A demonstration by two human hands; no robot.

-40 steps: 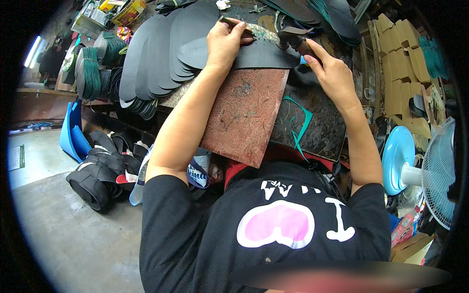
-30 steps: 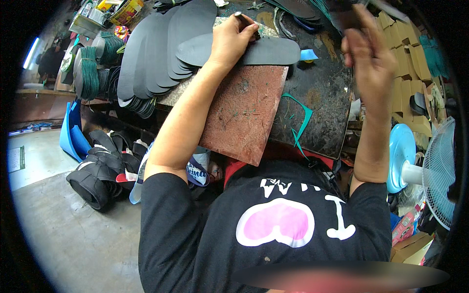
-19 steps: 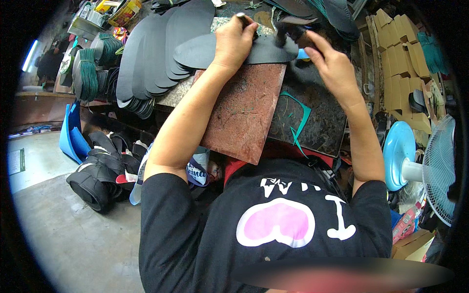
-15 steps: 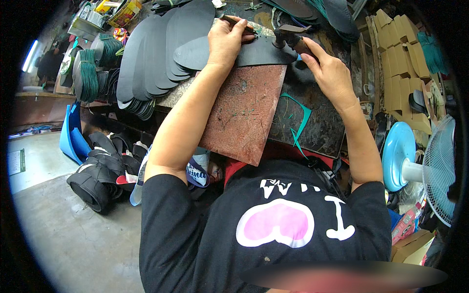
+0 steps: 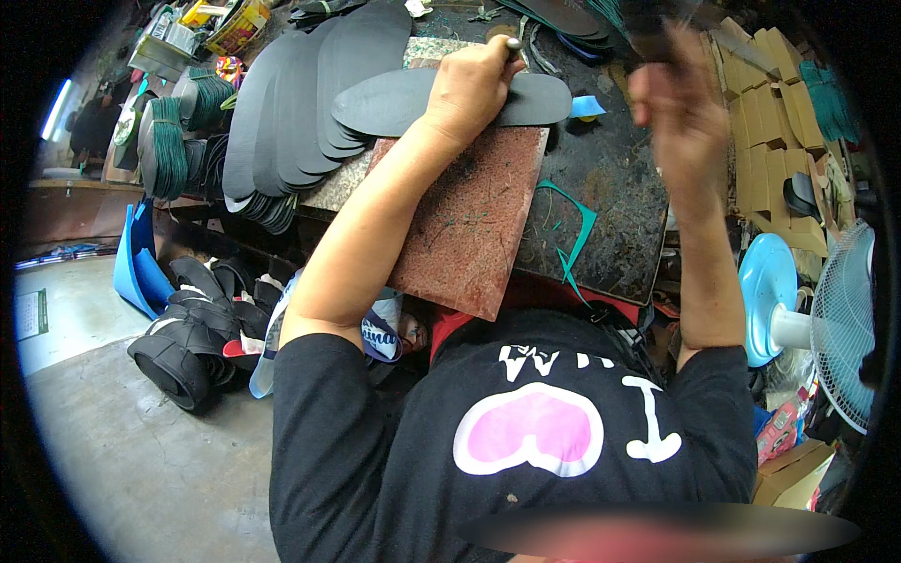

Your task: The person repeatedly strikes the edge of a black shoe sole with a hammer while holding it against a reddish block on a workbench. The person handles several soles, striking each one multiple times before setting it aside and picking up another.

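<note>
A black shoe sole point(image 5: 540, 100) lies crosswise over the far part of a reddish-brown board point(image 5: 460, 220). My left hand point(image 5: 469, 89) is closed round a short metal punch point(image 5: 513, 44), whose rounded top end sticks up out of my fist. The punch's lower tip is hidden behind my fingers, over the sole. To the right, my right hand point(image 5: 690, 122) is raised off the bench and smeared by motion. Its fingers are wrapped round a hammer point(image 5: 657, 42), which shows only as a dark blur. Several more black soles point(image 5: 282, 113) lie in an overlapping fan beside my left forearm.
A small blue piece point(image 5: 587, 105) lies at the sole's right end. Green scrap point(image 5: 582, 230) sits on the dark bench point(image 5: 610, 202). Bundles of green cord point(image 5: 169, 145) stand at the left. Cardboard boxes point(image 5: 765, 122) and a fan point(image 5: 840, 328) are at the right.
My right hand has swung the hammer up and to the right, away from the sole. My left hand has shifted right along the sole, and the punch now points up.
</note>
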